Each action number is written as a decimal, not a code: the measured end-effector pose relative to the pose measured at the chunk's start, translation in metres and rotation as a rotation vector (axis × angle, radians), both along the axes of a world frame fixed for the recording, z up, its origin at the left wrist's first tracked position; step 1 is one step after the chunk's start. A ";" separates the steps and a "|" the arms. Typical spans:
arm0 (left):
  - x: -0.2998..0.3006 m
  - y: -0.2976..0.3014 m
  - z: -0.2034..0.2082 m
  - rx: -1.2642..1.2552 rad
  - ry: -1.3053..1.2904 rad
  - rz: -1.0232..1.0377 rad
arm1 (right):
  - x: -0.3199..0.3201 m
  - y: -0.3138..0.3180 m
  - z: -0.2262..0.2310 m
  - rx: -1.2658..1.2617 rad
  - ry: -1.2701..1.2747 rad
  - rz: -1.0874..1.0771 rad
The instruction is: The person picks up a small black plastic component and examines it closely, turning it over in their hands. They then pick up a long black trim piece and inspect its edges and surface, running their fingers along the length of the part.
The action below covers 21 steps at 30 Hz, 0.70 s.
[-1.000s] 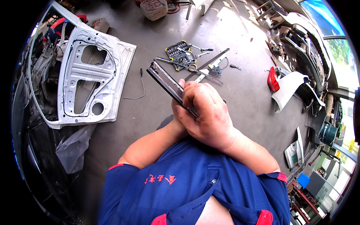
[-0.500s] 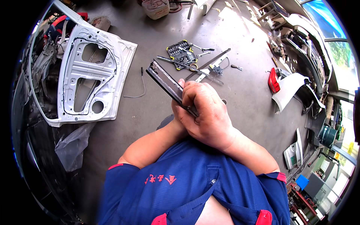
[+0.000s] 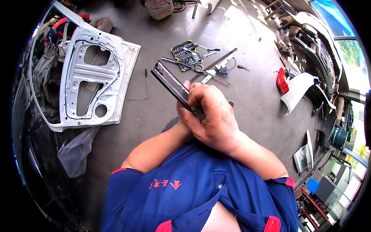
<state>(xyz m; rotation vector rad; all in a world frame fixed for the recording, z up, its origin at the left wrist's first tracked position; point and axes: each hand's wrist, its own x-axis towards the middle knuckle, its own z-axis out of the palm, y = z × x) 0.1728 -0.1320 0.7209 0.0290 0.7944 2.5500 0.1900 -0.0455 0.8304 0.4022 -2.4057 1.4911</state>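
Observation:
A long, narrow black channel-shaped strip (image 3: 170,82) slants up and to the left in front of my chest, its groove showing pale worn edges. My right hand (image 3: 216,118) is closed over the lower end, fingers curled round it. Mostly behind it, my left hand (image 3: 184,116) grips the same strip from the left and below. The strip's lowest end is hidden between the two hands.
A white car door shell (image 3: 116,85) stands at the left. On the floor ahead lie an open socket set (image 3: 187,54), metal rails (image 3: 222,62), a screwdriver (image 3: 244,67) and a cable (image 3: 148,87). A red tail lamp (image 3: 282,81) and white panel (image 3: 299,92) lie at right.
Both hands stay closed on the strip, almost in the same place. The strip's far end has shifted very slightly, turning its groove a little.

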 end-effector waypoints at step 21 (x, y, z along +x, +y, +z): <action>0.002 0.014 -0.007 0.336 -0.138 0.009 | 0.006 0.015 0.010 0.083 -0.020 0.039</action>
